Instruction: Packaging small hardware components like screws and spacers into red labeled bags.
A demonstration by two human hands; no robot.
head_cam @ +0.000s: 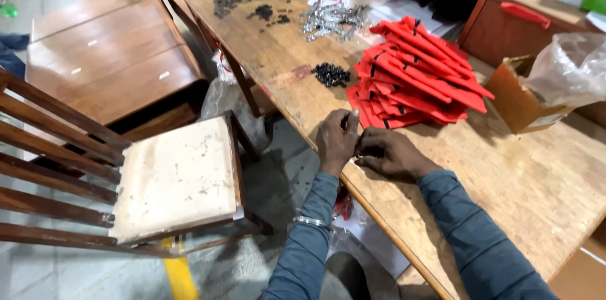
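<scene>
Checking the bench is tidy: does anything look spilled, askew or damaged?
Small dark parts lie scattered loose at the table's far end, and the chair's seat pad is badly stained and worn. Nothing looks spilled.

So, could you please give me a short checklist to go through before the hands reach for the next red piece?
1. Left hand and right hand meet at the table edge: ok.
2. What the fingers pinch is identifiable: cannot tell, too small.
3. Pile of red pieces lies just beyond the hands: ok.
4. Small black beads heaped beside the pile: ok.
5. Metal clips are near the hands: not ok, they lie at the far end.
</scene>
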